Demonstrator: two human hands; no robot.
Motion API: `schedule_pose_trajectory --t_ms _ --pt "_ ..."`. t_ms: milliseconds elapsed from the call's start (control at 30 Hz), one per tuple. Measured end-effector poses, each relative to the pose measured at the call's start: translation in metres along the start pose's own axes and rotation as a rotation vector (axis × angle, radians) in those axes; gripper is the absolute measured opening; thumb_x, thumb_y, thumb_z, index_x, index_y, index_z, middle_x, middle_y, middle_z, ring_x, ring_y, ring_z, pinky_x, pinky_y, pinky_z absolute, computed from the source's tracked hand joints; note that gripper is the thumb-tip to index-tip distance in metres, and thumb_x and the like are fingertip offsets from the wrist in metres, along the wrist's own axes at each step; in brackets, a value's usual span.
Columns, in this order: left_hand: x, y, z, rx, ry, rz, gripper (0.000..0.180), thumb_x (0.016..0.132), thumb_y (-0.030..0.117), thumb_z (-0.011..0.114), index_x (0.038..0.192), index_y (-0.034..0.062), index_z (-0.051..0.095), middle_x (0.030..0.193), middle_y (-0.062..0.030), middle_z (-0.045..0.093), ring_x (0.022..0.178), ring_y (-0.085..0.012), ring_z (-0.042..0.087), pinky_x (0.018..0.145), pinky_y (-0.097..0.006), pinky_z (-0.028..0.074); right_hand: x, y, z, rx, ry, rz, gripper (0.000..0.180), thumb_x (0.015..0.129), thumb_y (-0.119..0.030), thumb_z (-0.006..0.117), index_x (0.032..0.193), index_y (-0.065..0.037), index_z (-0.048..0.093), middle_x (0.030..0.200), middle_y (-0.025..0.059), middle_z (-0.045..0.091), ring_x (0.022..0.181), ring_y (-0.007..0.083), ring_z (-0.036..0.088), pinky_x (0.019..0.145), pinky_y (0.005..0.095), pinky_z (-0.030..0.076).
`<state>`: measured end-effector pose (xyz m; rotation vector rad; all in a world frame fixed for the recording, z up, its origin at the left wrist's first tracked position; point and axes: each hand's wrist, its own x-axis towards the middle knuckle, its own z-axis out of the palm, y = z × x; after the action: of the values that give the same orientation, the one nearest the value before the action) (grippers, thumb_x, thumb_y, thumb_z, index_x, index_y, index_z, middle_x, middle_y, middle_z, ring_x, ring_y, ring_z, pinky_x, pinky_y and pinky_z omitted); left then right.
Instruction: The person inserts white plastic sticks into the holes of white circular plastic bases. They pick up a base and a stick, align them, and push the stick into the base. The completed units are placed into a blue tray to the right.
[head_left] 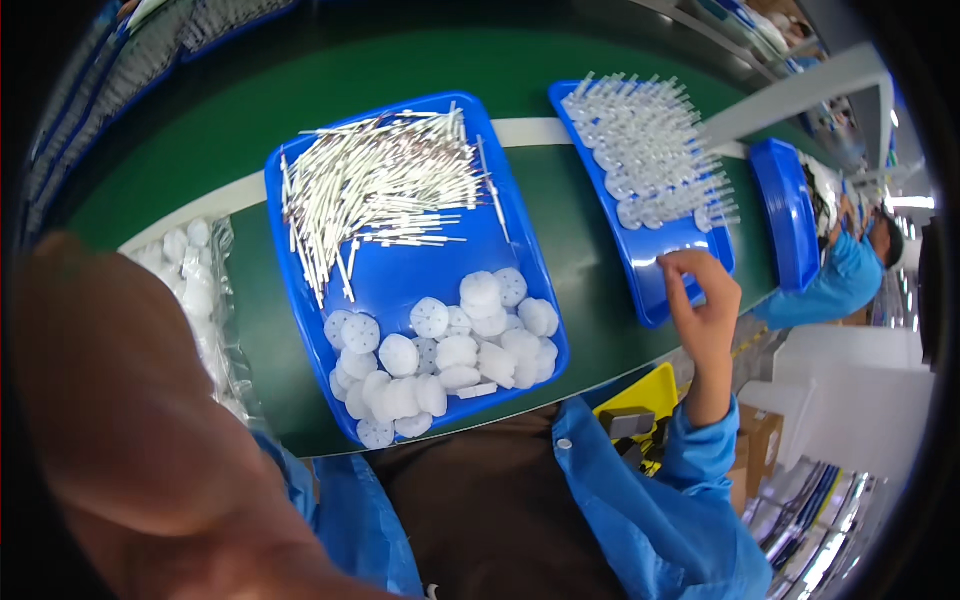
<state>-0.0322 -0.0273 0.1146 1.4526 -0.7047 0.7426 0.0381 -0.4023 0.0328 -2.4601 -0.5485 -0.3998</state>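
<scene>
My right hand (705, 300) is at the near end of a narrow blue tray (655, 265). Its thumb and forefinger meet in a pinch; anything between them is too small to make out. Clear plastic pieces (645, 150) with round bases and thin stems stand in rows in that tray. Close to the camera, my left hand (130, 390) looms large and blurred at the left, its fingers not distinguishable. Between the hands, a larger blue tray (400, 265) holds a heap of thin white sticks (390, 180), some with dark parts, and white round pads (430, 317) with small holes.
A clear bag (200, 280) of white pieces lies on the green table (540, 210), left of the large tray. Another blue tray (785, 215) is at the right, near a co-worker's blue sleeve (835, 290). A yellow bin (650, 390) stands below the table edge.
</scene>
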Motion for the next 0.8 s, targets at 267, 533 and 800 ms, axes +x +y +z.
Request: schedule_pose_trajectory --t_ms 267,533,800 --pt "-0.018 -0.009 -0.036 0.133 0.094 -0.077 0.055 0.09 0.014 0.08 0.139 0.0046 0.056 0.113 -0.0134 0.074 0.086 -0.0225 0.064 0.08 -0.037 0.047 0.079 -0.102 0.074 0.215 -0.327 -0.455 0.02 0.081 -0.006 0.085 0.1 -0.01 0.081 0.097 0.0065 0.081 0.088 0.0287 0.076 0.079 0.0414 0.055" --pt "-0.033 -0.02 -0.05 0.235 0.13 -0.119 0.064 0.088 0.014 0.083 0.144 0.0021 0.054 0.116 -0.0141 0.075 0.09 -0.0232 0.066 0.083 -0.038 0.048 0.101 -0.12 0.142 -0.076 -0.383 -0.658 0.014 0.082 -0.01 0.078 0.096 -0.012 0.076 0.097 0.0034 0.075 0.089 0.0246 0.072 0.082 0.0391 0.055" --pt "-0.041 -0.02 -0.069 0.467 0.165 -0.32 0.073 0.086 0.014 0.085 0.15 -0.0003 0.052 0.119 -0.0148 0.075 0.094 -0.0238 0.068 0.087 -0.039 0.049 0.065 -0.12 0.129 -0.071 -0.467 -0.518 0.018 0.079 -0.006 0.072 0.096 -0.012 0.073 0.092 0.0056 0.07 0.083 0.0302 0.069 0.075 0.0447 0.052"
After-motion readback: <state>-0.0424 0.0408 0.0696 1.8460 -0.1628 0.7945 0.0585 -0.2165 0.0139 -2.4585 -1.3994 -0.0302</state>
